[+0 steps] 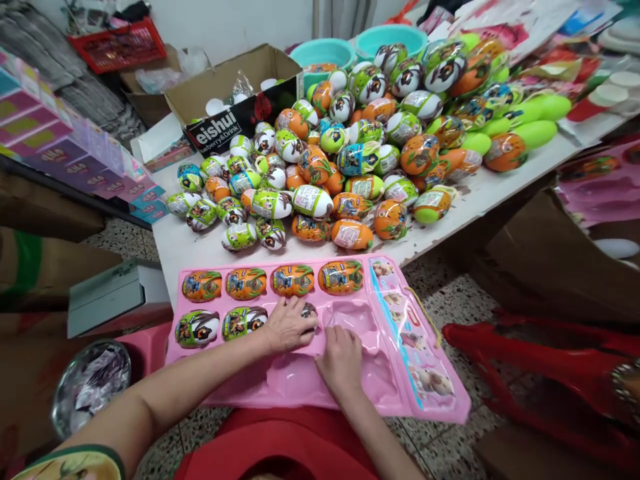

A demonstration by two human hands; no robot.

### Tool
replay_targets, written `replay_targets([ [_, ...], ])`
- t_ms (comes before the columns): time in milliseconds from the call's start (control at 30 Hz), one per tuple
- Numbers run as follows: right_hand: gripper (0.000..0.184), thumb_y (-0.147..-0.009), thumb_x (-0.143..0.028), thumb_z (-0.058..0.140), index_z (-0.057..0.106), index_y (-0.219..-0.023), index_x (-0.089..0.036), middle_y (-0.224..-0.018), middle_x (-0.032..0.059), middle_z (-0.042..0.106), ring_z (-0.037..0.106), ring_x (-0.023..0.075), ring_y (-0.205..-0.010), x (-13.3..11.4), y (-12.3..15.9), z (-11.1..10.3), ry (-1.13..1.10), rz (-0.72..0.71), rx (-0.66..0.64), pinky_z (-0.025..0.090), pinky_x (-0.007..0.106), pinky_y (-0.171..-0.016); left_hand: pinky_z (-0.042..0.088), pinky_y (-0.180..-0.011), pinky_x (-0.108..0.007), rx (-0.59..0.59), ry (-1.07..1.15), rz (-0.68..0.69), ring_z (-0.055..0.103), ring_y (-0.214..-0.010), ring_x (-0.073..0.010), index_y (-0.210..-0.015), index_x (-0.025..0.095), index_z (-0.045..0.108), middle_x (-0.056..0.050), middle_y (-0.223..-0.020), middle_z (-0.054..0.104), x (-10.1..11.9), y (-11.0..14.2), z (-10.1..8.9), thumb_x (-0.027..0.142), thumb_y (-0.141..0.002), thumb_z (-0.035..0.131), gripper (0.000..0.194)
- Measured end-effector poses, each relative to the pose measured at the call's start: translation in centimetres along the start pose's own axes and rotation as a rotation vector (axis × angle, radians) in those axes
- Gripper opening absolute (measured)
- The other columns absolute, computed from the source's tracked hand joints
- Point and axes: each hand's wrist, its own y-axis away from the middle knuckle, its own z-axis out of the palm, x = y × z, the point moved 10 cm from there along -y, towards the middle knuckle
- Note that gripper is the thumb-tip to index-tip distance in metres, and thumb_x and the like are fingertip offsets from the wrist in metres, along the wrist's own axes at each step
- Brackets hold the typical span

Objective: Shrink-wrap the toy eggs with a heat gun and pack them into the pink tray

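My left hand (291,327) is closed over a white-and-brown wrapped toy egg (309,311) in the second row of the pink moulded tray (250,365). Its fingers cover most of that egg. Just right of it, my right hand (342,359) rests on the tray with its fingers curled down; whether it holds anything is hidden. Orange wrapped eggs (293,280) fill the tray's far row. Two green-and-white eggs (245,324) sit left of my left hand. Bare hollows (350,317) show beside and in front of my right hand. A printed strip (413,341) runs along the tray's right side.
A large heap of wrapped eggs (315,165) covers the white table (170,241) beyond the tray. Behind it stand an open carton (235,123) and two turquoise basins (320,52). Stacked boxes (75,147) and a metal bowl (93,387) are at left, a red stool (525,353) at right.
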Motion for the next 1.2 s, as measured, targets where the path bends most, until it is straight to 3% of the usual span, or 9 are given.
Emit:
replay_targets([
  [233,0.035,-0.068,-0.018,0.070,0.057,-0.101,-0.016,-0.094,0.0084,0.061,0.054,0.0259,-0.094,0.1,-0.8,0.7,0.008,-0.004,-0.033,0.031,0.038,-0.097,0.046,-0.087,-0.041,0.024,0.088,-0.096,0.055,-0.106,-0.0262,-0.120,0.031,0.061,-0.007,-0.122,0.059,-2.8,1.3,-1.6,0.046,-0.089,0.055,0.034],
  [367,0.037,-0.068,-0.018,0.071,0.056,-0.102,-0.015,-0.095,0.0094,0.061,0.053,0.0271,-0.096,0.0,-1.0,1.1,-0.008,-0.007,-0.043,0.032,0.039,-0.096,0.037,-0.106,-0.045,0.136,0.094,-0.258,0.042,-0.131,-0.0266,-0.141,0.019,0.042,-0.015,-0.140,0.047,-5.1,1.0,-3.0,0.029,-0.099,0.037,0.044],
  [500,0.031,-0.068,-0.013,0.067,0.057,-0.098,-0.016,-0.093,0.0086,0.060,0.054,0.0271,-0.094,-0.4,-0.9,1.3,-0.023,0.000,-0.038,0.035,0.039,-0.091,0.018,-0.114,-0.062,0.150,0.050,-0.229,0.023,-0.144,-0.0355,-0.144,0.030,0.041,-0.010,-0.155,0.037,-2.5,-1.0,-1.1,0.033,-0.093,0.050,0.052],
  [600,0.032,-0.068,-0.011,0.065,0.057,-0.098,-0.017,-0.093,0.0080,0.060,0.055,0.0270,-0.093,-0.8,-0.7,1.3,-0.053,-0.015,0.003,0.036,0.038,-0.089,0.019,-0.111,-0.067,0.165,-0.006,-0.226,0.024,-0.145,-0.0387,-0.147,0.030,0.038,-0.010,-0.155,0.039,-1.9,-1.6,-1.2,0.035,-0.091,0.055,0.058],
  [700,0.040,-0.068,-0.014,0.070,0.056,-0.106,-0.018,-0.098,0.0089,0.062,0.055,0.0286,-0.096,-1.1,-0.8,1.9,-0.085,-0.040,0.061,0.037,0.042,-0.093,0.023,-0.111,-0.064,0.227,-0.075,-0.287,0.024,-0.144,-0.0389,-0.147,0.024,0.037,-0.013,-0.152,0.044,-5.6,-2.4,-4.9,0.042,-0.087,0.061,0.068],
  [833,0.056,-0.064,-0.024,0.080,0.056,-0.115,-0.019,-0.110,0.0119,0.064,0.055,0.0334,-0.107,-1.0,-0.8,3.6,-0.140,-0.100,0.113,0.035,0.050,-0.102,0.014,-0.115,-0.060,0.333,-0.152,-0.392,0.011,-0.148,-0.0390,-0.148,0.018,0.033,-0.018,-0.157,0.030,-14.7,-6.6,-12.8,0.029,-0.080,0.070,0.078],
  [1000,0.060,-0.076,-0.042,0.073,0.052,-0.129,-0.024,-0.126,0.0126,0.060,0.052,0.0342,-0.120,2.6,-0.3,1.9,-0.488,-0.127,0.240,0.038,0.053,-0.104,0.025,-0.109,-0.060,0.291,-0.134,-0.347,0.041,-0.131,-0.0399,-0.130,0.028,0.055,-0.011,-0.136,0.055,-20.9,-12.0,-17.8,0.014,-0.060,0.082,0.077],
  [1100,0.049,-0.083,-0.049,0.063,0.056,-0.124,-0.023,-0.125,0.0141,0.060,0.055,0.0313,-0.118,5.7,-1.5,-0.6,-0.906,0.081,0.207,0.046,0.049,-0.100,0.037,-0.101,-0.055,0.334,-0.089,-0.367,0.048,-0.121,-0.0378,-0.134,0.020,0.046,-0.016,-0.129,0.054,-18.8,-10.7,-18.8,0.028,-0.067,0.078,0.075],
  [1200,0.063,-0.081,-0.059,0.060,0.048,-0.132,-0.025,-0.137,0.0151,0.052,0.060,0.0289,-0.113,5.2,-3.2,-2.3,-1.478,0.285,0.059,0.053,0.045,-0.089,0.046,-0.093,-0.043,0.304,-0.010,-0.300,0.053,-0.111,-0.0301,-0.136,0.020,0.040,-0.012,-0.123,0.054,-11.4,-7.5,-16.7,0.044,-0.069,0.075,0.079],
])
